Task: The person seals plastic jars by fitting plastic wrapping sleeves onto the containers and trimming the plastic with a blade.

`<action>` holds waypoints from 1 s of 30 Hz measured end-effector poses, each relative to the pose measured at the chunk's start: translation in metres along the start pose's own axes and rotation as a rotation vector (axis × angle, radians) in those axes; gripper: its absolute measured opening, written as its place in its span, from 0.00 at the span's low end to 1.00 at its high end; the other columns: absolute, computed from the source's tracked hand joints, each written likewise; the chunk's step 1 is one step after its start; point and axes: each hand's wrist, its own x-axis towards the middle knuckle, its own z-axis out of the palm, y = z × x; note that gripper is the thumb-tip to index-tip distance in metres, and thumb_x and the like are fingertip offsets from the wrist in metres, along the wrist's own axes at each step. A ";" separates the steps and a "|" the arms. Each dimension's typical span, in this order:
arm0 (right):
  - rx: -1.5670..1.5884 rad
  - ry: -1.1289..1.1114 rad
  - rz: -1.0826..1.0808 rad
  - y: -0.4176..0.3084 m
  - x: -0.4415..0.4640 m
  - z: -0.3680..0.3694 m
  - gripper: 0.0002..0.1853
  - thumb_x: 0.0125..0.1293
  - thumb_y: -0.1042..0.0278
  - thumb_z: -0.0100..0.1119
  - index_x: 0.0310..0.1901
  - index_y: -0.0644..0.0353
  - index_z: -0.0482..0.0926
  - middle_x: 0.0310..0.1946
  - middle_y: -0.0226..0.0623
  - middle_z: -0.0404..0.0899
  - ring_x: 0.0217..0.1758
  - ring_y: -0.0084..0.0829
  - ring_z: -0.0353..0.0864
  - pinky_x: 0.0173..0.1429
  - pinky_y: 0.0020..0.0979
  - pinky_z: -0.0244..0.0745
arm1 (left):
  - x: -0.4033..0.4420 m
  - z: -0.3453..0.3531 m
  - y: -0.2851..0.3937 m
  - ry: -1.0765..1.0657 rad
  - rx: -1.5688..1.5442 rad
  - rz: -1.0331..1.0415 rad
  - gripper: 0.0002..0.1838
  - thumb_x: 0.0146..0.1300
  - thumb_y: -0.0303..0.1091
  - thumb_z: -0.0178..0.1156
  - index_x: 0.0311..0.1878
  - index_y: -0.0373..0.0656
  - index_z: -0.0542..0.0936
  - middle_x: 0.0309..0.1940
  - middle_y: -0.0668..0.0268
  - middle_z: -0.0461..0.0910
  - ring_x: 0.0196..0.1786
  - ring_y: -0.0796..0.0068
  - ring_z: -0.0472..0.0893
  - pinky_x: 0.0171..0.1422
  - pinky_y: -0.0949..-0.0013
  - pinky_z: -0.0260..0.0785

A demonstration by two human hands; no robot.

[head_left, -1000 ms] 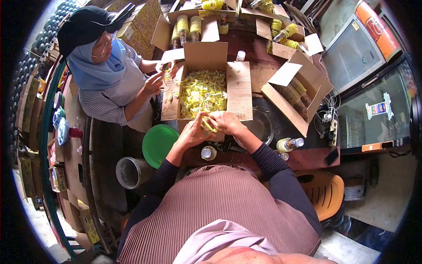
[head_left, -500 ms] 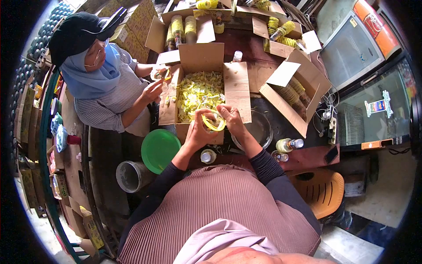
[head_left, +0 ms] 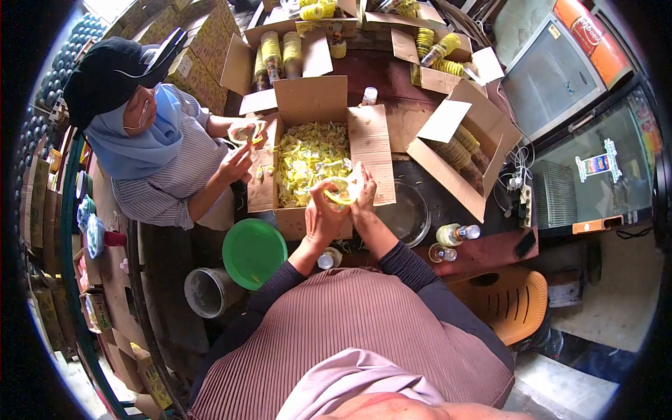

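Note:
Both hands meet over the near edge of an open cardboard box (head_left: 311, 89) filled with yellow-green pieces (head_left: 308, 157). My left hand (head_left: 325, 213) curls its fingers round a yellow-rimmed ring-like item (head_left: 339, 198). On the item's right side, my right hand (head_left: 364, 192) presses with its fingers fairly straight and together. Just below my left hand stands a small capped bottle (head_left: 327, 259), partly hidden by my wrist. A round transparent tray (head_left: 413, 217) lies right of my right forearm.
A person (head_left: 150, 147) at the left holds a similar item. Near them are a green basin (head_left: 254, 253) and a grey bucket (head_left: 208, 292). Bottles (head_left: 455, 234) stand at the right; boxes (head_left: 465, 147) of stacked yellow-rimmed items lie beyond. An orange chair (head_left: 511, 301) is at lower right.
My hands have turned the yellow-rimmed item, and my right hand's fingers now point more upward along it. The view has shifted slightly, moving the box left and down in the picture.

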 end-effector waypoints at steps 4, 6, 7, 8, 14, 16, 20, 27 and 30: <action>0.006 0.151 -0.149 -0.031 0.049 -0.031 0.21 0.72 0.47 0.49 0.26 0.55 0.69 0.16 0.23 0.63 0.17 0.16 0.60 0.21 0.21 0.57 | -0.004 -0.014 -0.005 0.122 0.035 0.219 0.38 0.46 0.29 0.74 0.54 0.43 0.57 0.44 0.53 0.76 0.38 0.57 0.82 0.41 0.59 0.75; -0.340 -0.136 -0.293 -0.048 0.047 -0.038 0.15 0.74 0.56 0.49 0.29 0.53 0.75 0.18 0.19 0.65 0.17 0.12 0.60 0.20 0.18 0.56 | -0.009 -0.024 -0.011 0.048 0.070 0.170 0.36 0.48 0.28 0.72 0.54 0.43 0.57 0.45 0.52 0.75 0.39 0.56 0.82 0.41 0.58 0.75; -0.342 -0.137 -0.288 -0.043 0.045 -0.040 0.15 0.74 0.56 0.49 0.29 0.53 0.75 0.18 0.19 0.65 0.17 0.12 0.60 0.20 0.18 0.56 | -0.009 -0.027 -0.004 0.032 0.087 0.135 0.35 0.49 0.26 0.69 0.55 0.42 0.56 0.46 0.50 0.73 0.41 0.54 0.81 0.43 0.58 0.74; -0.460 -0.236 -0.315 -0.039 0.041 -0.041 0.14 0.72 0.60 0.51 0.31 0.58 0.78 0.20 0.23 0.71 0.22 0.14 0.66 0.28 0.20 0.62 | -0.012 -0.027 -0.011 0.031 0.088 0.133 0.35 0.49 0.26 0.69 0.55 0.42 0.56 0.46 0.50 0.73 0.41 0.54 0.81 0.43 0.58 0.74; -0.852 -0.535 -0.304 -0.027 0.025 -0.035 0.12 0.60 0.67 0.67 0.43 0.63 0.82 0.33 0.33 0.82 0.40 0.23 0.80 0.46 0.27 0.76 | -0.012 -0.026 -0.018 -0.040 0.110 0.136 0.44 0.49 0.25 0.70 0.64 0.40 0.50 0.46 0.49 0.73 0.49 0.51 0.79 0.51 0.56 0.72; -0.930 -0.545 -0.394 -0.025 0.017 -0.028 0.12 0.59 0.68 0.66 0.44 0.62 0.82 0.35 0.37 0.83 0.40 0.26 0.81 0.45 0.30 0.76 | -0.011 -0.028 -0.014 -0.024 0.122 0.118 0.49 0.46 0.27 0.73 0.67 0.39 0.50 0.45 0.50 0.74 0.48 0.53 0.79 0.52 0.57 0.72; -1.167 -0.579 -0.514 -0.016 0.027 -0.027 0.13 0.56 0.72 0.64 0.45 0.59 0.81 0.39 0.43 0.83 0.43 0.34 0.83 0.49 0.32 0.77 | -0.011 -0.030 -0.011 -0.004 0.011 -0.046 0.46 0.41 0.36 0.77 0.64 0.41 0.61 0.48 0.51 0.72 0.49 0.48 0.75 0.53 0.54 0.70; -0.906 -0.529 -0.716 -0.036 0.000 -0.004 0.17 0.58 0.65 0.66 0.46 0.63 0.79 0.34 0.43 0.81 0.39 0.39 0.83 0.44 0.35 0.78 | -0.014 -0.035 -0.016 -0.072 0.249 0.086 0.34 0.41 0.35 0.74 0.54 0.39 0.71 0.47 0.50 0.74 0.49 0.48 0.75 0.56 0.55 0.69; -1.132 -0.745 -0.414 -0.062 -0.022 0.003 0.18 0.61 0.52 0.61 0.41 0.60 0.78 0.43 0.44 0.78 0.45 0.41 0.80 0.46 0.39 0.75 | -0.015 -0.037 -0.017 -0.087 0.302 0.019 0.31 0.43 0.38 0.74 0.50 0.40 0.72 0.42 0.53 0.77 0.46 0.50 0.77 0.53 0.55 0.69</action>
